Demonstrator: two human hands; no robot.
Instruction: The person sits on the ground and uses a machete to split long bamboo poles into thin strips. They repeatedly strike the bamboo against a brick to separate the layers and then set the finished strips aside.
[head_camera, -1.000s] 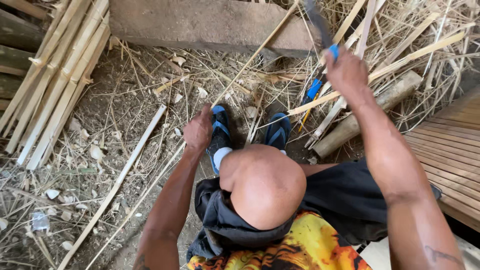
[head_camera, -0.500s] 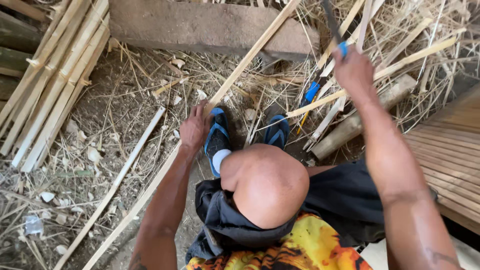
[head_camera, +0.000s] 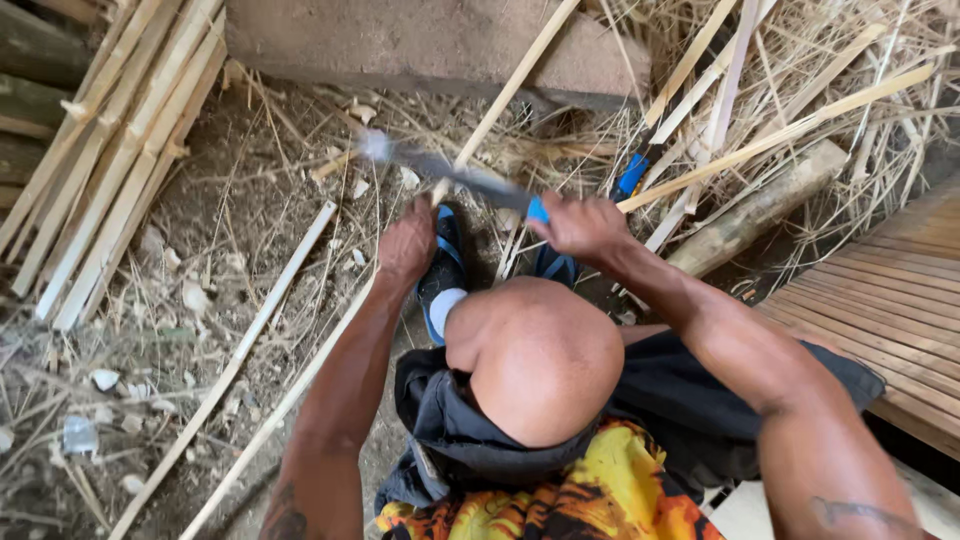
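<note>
Right grip (head_camera: 582, 226) closed on blue-handled knife (head_camera: 455, 172), blade crossing bamboo strip (head_camera: 500, 105) clasped by left grip (head_camera: 408, 242); stone block (head_camera: 420, 45) edge beyond.

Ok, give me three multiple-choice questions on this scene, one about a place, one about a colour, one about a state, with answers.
1. Where does the bundle of split bamboo slats lie?
A. upper left
B. lower right
C. on the wooden deck

2. What colour is the knife handle?
A. red
B. blue
C. white

3. What is the left hand doing?
A. hanging free
B. gripping the long bamboo strip
C. resting on a knee

Answers: 1 A, the slats are stacked at the frame's upper left. 2 B, blue shows beside the right hand. 3 B, its fingers are closed on the strip.
</note>
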